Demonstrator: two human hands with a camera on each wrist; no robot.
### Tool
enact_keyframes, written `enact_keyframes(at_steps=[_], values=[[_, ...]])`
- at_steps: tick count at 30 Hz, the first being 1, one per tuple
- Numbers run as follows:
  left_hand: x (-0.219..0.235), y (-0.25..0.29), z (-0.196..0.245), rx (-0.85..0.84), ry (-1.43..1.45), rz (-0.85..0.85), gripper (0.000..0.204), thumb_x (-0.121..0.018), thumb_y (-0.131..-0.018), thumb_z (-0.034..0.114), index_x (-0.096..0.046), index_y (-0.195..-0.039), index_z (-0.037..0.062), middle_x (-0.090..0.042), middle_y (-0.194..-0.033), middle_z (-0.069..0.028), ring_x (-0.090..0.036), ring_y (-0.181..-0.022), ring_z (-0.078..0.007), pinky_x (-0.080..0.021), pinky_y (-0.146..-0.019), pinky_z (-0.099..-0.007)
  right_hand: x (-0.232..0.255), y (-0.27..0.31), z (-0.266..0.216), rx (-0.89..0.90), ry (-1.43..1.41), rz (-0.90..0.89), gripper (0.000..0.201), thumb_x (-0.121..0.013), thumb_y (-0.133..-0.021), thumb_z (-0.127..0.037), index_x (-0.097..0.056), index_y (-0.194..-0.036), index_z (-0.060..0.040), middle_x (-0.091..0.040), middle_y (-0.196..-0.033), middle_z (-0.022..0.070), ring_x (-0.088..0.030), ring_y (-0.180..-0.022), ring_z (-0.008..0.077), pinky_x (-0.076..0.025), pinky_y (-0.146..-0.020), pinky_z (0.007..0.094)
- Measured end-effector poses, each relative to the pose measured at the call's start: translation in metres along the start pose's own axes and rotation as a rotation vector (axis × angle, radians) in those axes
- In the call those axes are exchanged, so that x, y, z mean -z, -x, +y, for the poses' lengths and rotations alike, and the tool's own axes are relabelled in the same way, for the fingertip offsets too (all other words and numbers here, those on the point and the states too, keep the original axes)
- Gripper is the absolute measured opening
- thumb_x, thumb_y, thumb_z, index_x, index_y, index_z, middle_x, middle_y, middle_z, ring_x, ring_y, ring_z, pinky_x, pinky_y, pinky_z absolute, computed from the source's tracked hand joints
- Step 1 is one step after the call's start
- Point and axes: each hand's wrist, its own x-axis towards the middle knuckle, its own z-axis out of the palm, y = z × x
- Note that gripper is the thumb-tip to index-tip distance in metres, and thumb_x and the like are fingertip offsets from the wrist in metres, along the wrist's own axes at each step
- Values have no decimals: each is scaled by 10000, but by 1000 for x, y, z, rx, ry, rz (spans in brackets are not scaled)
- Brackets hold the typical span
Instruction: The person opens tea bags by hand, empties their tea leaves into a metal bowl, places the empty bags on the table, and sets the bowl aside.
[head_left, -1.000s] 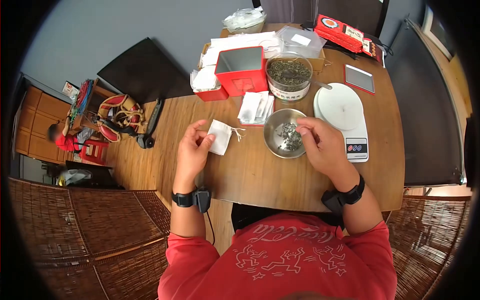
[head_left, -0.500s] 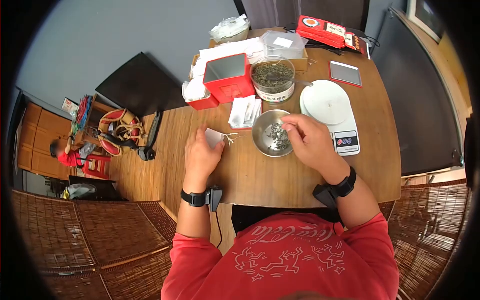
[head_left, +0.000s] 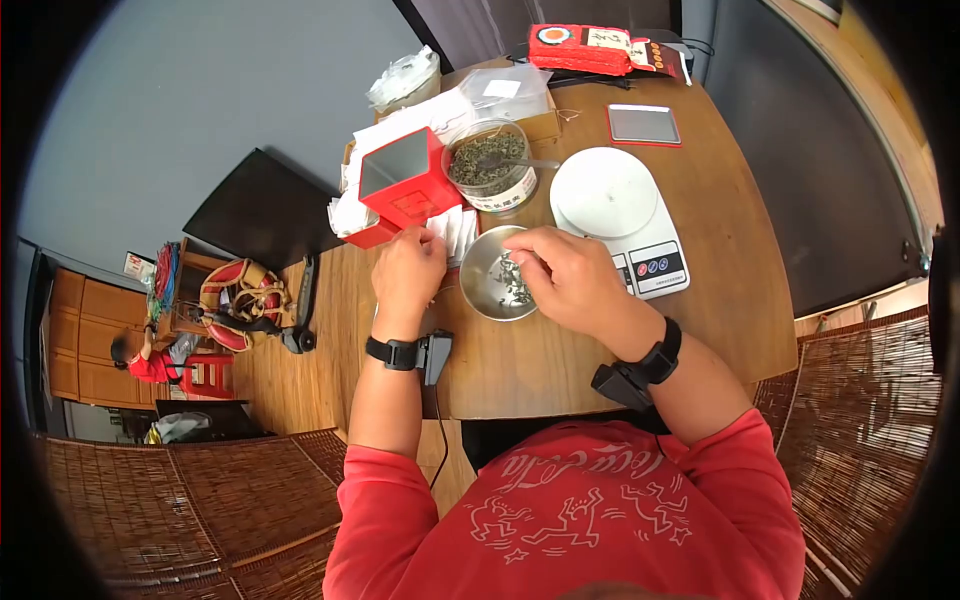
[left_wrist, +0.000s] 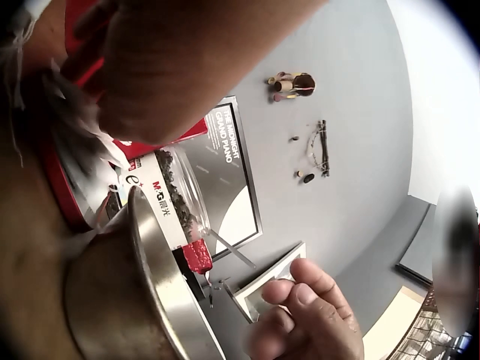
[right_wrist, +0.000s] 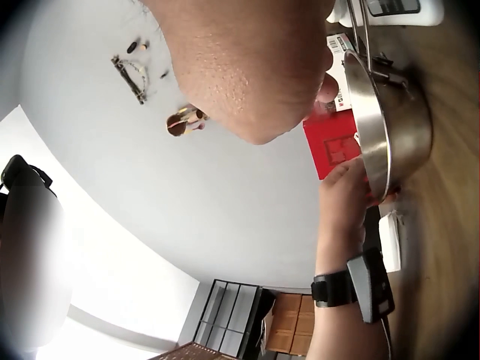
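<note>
The right hand (head_left: 570, 285) is reaching over the steel bowl (head_left: 478, 290), its fingers curling down and bunching together over the tea leaves (head_left: 512, 283) inside; whether the tips are actually pinching leaves is hidden by the back of the hand. The bowl is sitting on the wooden table (head_left: 560, 350), just in front of the person, between the two hands.

The left hand (head_left: 408, 272) is lying just left of the bowl, fingers bent and drawn together. The left wrist view is showing a blurred white paper bag (left_wrist: 75, 124) against the fingers, but how they are gripping it cannot be told.

Behind the bowl, a red tin (head_left: 405, 180) is standing beside a clear tub (head_left: 490, 165) of leaves. A white scale (head_left: 615, 205) is sitting just right of the bowl.
</note>
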Motion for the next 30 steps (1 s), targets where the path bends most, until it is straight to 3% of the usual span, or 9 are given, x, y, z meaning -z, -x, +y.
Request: enact_keyframes(at_steps=[3,10,12,16,19,22,25,30], values=[[-1,0,-4,-26,-9,16,252,-662,-925,298,-764,-998,79,-779,-982,-177,-741,-914,-397,-587,-788,-509,0,0,-1,10,3,2,157,-648,-966,-83,-686,-1118,-87,-750,-948,116,-729,-777,325,-564,-634,425],[2,0,9,-11,19,30,256,-681,-921,316,-757,-961,75,-773,-1027,-170,-742,-919,-387,-582,-780,-513,-3,3,-2,10,4,-11,149,-647,-965,-82,-692,-1107,-86,-756,-964,108,-732,-771,320,-570,-628,424],[0,-2,12,-100,-87,67,259,-690,-909,316,-752,-951,68,-768,-1038,-159,-743,-922,-375,-585,-772,-508,-3,3,-2,13,18,-22,148,-646,-965,-81,-693,-1106,-85,-756,-962,109,-733,-772,319,-571,-629,423],[-3,-7,14,-82,-143,20,245,-685,-903,289,-748,-961,59,-764,-1041,-154,-744,-916,-365,-588,-765,-502,-2,1,0,8,16,-10,142,-646,-966,-81,-690,-1101,-84,-755,-963,112,-733,-777,322,-571,-629,421],[0,-6,7,-127,-135,91,210,-668,-906,247,-746,-972,64,-767,-1018,-153,-744,-899,-367,-589,-765,-504,-2,1,1,13,12,-2,140,-647,-966,-82,-687,-1100,-82,-753,-965,114,-732,-777,326,-570,-628,423],[15,4,5,-48,-86,105,200,-655,-937,238,-747,-994,70,-774,-982,-156,-744,-899,-376,-583,-766,-507,-3,2,1,4,18,-9,142,-650,-965,-85,-686,-1102,-83,-752,-968,117,-727,-773,332,-566,-627,430],[26,14,-1,60,147,50,244,-681,-974,296,-753,-1057,78,-786,-978,-158,-746,-903,-389,-571,-776,-496,-4,3,1,1,21,-13,146,-653,-964,-88,-685,-1107,-89,-750,-974,118,-722,-768,340,-563,-627,436],[13,15,-7,69,222,93,249,-719,-951,290,-753,-1057,67,-787,-927,-157,-749,-870,-388,-571,-776,-485,-5,3,0,2,41,-29,149,-652,-964,-90,-685,-1110,-98,-748,-979,120,-717,-770,347,-560,-629,436]])
